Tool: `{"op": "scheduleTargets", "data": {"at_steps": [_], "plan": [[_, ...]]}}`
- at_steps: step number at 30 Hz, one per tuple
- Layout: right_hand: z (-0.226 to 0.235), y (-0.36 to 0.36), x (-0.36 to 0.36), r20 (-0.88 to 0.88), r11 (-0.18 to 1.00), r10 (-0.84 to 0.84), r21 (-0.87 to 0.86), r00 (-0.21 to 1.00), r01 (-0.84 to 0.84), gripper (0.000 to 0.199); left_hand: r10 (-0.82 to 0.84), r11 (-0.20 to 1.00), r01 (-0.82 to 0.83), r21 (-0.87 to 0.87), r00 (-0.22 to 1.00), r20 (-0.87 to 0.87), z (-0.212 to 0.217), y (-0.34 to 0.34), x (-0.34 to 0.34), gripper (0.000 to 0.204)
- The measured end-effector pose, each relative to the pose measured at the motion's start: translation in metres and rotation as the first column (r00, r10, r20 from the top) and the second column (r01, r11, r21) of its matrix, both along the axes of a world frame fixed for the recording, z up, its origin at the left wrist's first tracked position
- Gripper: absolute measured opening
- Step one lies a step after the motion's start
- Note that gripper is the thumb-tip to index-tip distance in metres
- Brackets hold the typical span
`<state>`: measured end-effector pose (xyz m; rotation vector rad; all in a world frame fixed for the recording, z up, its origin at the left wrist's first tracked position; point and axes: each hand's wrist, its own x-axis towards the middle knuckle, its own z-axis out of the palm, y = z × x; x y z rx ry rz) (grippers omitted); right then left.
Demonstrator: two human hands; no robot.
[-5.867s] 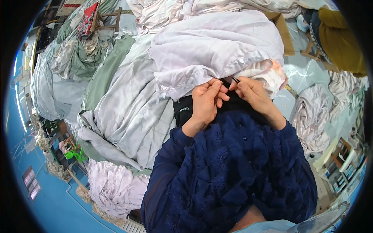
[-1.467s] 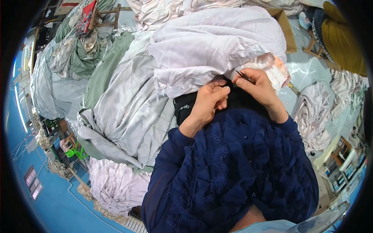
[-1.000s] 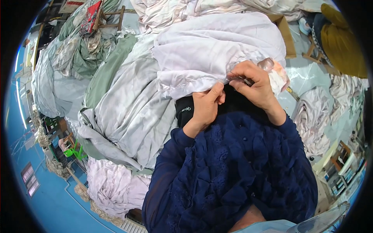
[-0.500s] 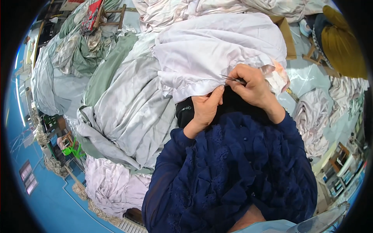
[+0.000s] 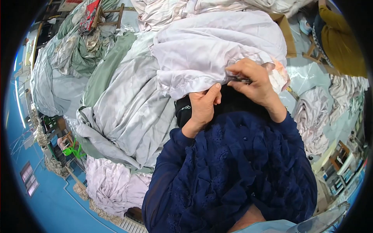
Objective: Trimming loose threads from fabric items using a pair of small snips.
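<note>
A large pale, pinkish-white cloth (image 5: pixel 217 42) lies bunched in front of me and over my lap. At its gathered near edge, my left hand (image 5: pixel 203 105) is closed, pinching the hem between thumb and fingers. Just to the right, my right hand (image 5: pixel 254 82) holds small dark metal thread snips (image 5: pixel 244 80), mostly hidden in its curled fingers. Its index finger and thumb are apart at the tips, close to the hem. Black fabric (image 5: pixel 233 101) shows beneath both hands.
Grey-white and green cloth (image 5: pixel 132 105) is heaped to my left, with pinkish cloth (image 5: pixel 112 186) nearer. A cardboard box (image 5: pixel 286 35) stands beyond the cloth. Another person in a mustard top (image 5: pixel 344 42) is at the far right. More cloth (image 5: pixel 312 116) lies on the floor there.
My right hand has moved slightly up and right, its index finger and thumb spreading; the snips' blades no longer point out over the hem. My left hand has shifted slightly left, still pinching the cloth.
</note>
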<state>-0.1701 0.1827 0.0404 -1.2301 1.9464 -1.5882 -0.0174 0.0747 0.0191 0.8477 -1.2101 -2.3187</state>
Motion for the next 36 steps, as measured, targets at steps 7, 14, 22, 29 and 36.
{"op": "scheduleTargets", "data": {"at_steps": [7,14,22,29,36], "plan": [[-0.003,-0.003,0.007,-0.232,0.996,0.088,0.045,0.969,-0.08,0.03,0.01,1.0,-0.01,0.013,1.0,0.008,-0.001,-0.001,0.001,0.005],[-0.007,-0.006,0.0,-0.321,0.997,-0.072,0.009,0.944,0.08,0.026,0.003,1.0,-0.003,-0.006,1.0,-0.015,0.001,-0.002,0.001,0.005],[-0.01,-0.002,0.003,-0.251,0.978,-0.196,0.021,0.948,0.208,0.023,0.008,1.0,-0.008,0.016,0.999,0.043,0.0,-0.005,0.004,0.006],[-0.01,0.007,0.007,0.02,0.991,-0.126,0.043,0.992,0.125,0.027,-0.01,0.999,0.008,0.037,0.998,0.06,0.0,-0.003,0.007,0.007],[-0.002,-0.001,0.004,0.106,0.989,0.065,0.123,0.992,-0.078,0.038,-0.011,0.999,0.008,0.044,0.996,0.083,0.002,-0.003,0.007,0.005]]}}
